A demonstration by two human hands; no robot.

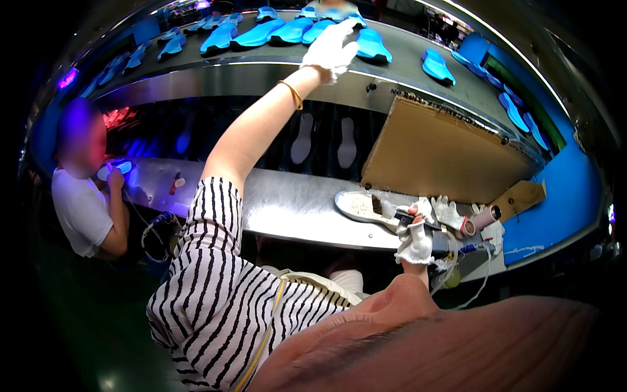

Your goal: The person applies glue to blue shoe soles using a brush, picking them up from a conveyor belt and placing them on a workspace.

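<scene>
Stretched far over the conveyor belt (418,46), my left hand (331,49) wears a white glove. Its fingers are spread over the blue shoe soles and appear to hold nothing; whether they touch one, I cannot tell. Close by lie a blue shoe sole (292,31) and another blue shoe sole (373,46). Down at the metal bench (294,196), my right hand (415,238), also in a white glove, is closed around what looks like a dark-handled brush (377,204). Its brown bristles rest over a long pale dish or sole (354,204). The fingers partly hide the handle.
A large cardboard sheet (437,153) leans against the conveyor's front. White gloves (447,213), a pinkish cylinder (486,217) and hoses (484,274) crowd the bench's right end. At far left, another person (81,209) handles a pale sole. A small red-handled tool (174,185) lies on the bench.
</scene>
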